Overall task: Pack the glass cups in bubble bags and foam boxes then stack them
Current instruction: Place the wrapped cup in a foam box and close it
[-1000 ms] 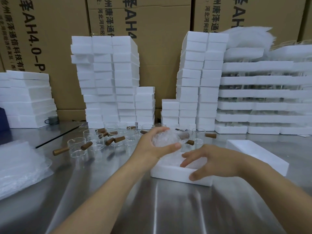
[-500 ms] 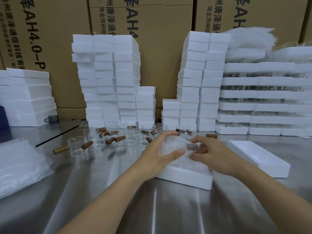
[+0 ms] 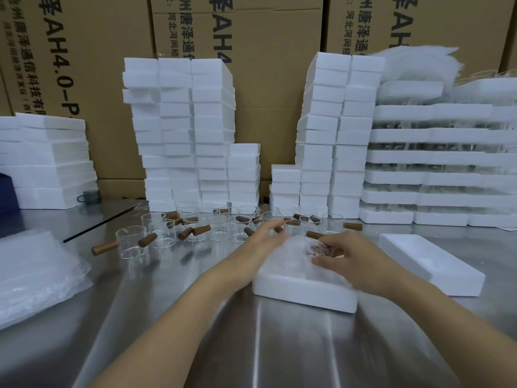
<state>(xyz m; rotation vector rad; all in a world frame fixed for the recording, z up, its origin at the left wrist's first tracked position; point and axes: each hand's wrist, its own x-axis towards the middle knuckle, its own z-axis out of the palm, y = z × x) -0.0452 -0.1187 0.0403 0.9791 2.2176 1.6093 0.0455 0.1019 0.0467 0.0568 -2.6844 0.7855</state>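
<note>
The bubble-wrapped glass cup (image 3: 300, 252) now sits in the open foam box (image 3: 305, 294) mid-surface; left hand (image 3: 258, 252) has let go, fingers spread, while right hand (image 3: 351, 257) pinches the wrap. Lidding likely follows.

Even, bright indoor light falls from overhead and leaves only faint, soft shadows. The steel desk (image 3: 173, 317) shows long pale streaks of glare running toward the camera, strongest below the open foam box (image 3: 305, 292). The white foam stacks (image 3: 179, 130) are nearly blown out, with little surface detail. Motion blur smears the left hand (image 3: 258, 247) and its forearm; the right hand (image 3: 355, 261) is slightly sharper. Wide-angle distortion bends the cardboard cartons (image 3: 265, 79) and stacks outward toward the edges, and the corners look softer.
</note>
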